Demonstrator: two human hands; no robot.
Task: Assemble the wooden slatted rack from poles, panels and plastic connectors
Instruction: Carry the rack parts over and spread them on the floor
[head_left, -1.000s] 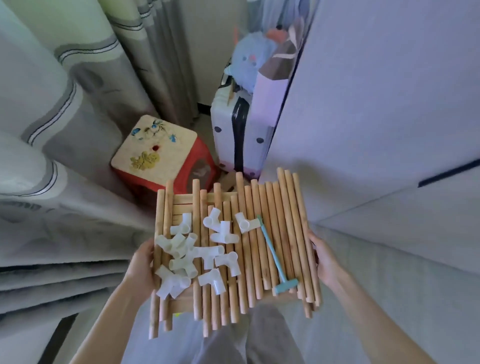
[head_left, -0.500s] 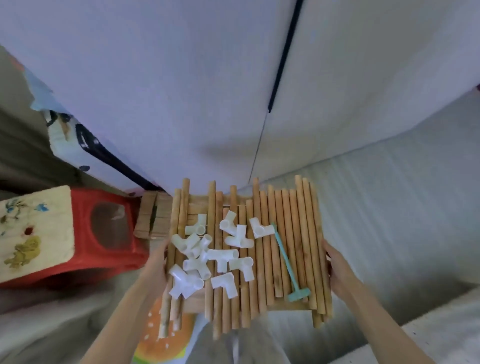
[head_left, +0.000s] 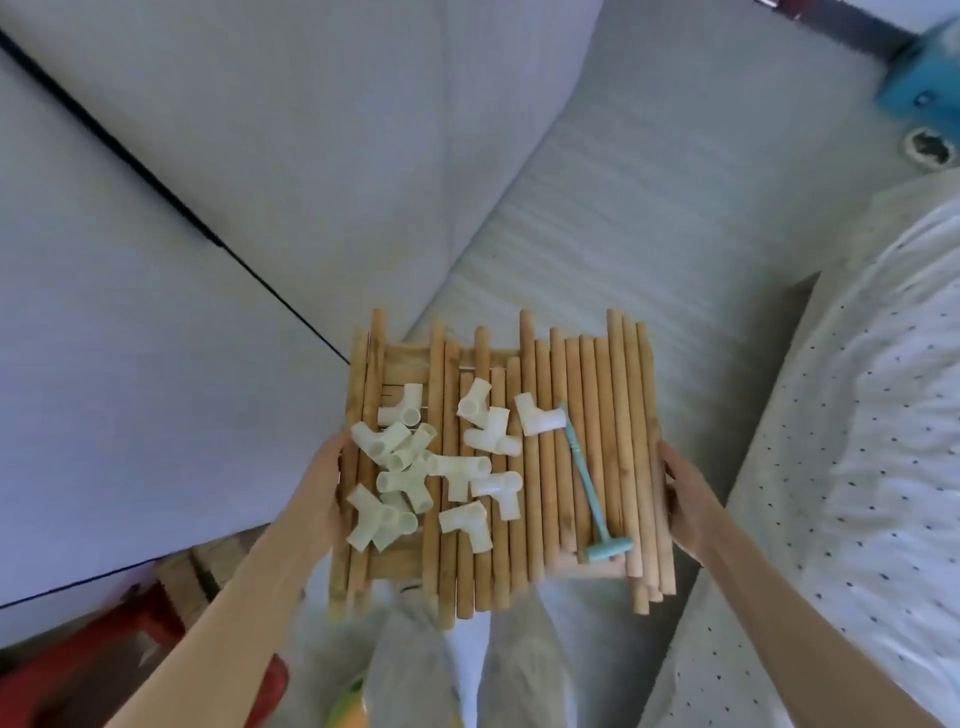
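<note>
Carrying the load between both hands, the person holds a stack of wooden slatted panels (head_left: 400, 358) level above their own lap. The left hand (head_left: 324, 486) presses against the stack's left edge and the right hand (head_left: 685, 501) against its right edge; the fingers of both go under the panels and are hidden, so whether they curl in a grasp or lie flat in support cannot be told.

The panels act as a tray. A row of round wooden poles (head_left: 602, 431) lies side by side across the top, running away from the person, their far ends uneven. On the poles, toward the left hand, sits a loose heap of white plastic connectors (head_left: 415, 467), several touching or overlapping. A small teal mallet (head_left: 589, 483) lies just right of the heap, handle pointing away, head nearest the person.

A red stool (head_left: 78, 670) shows at lower left. A dotted white bedcover (head_left: 857, 467) fills the right side.
</note>
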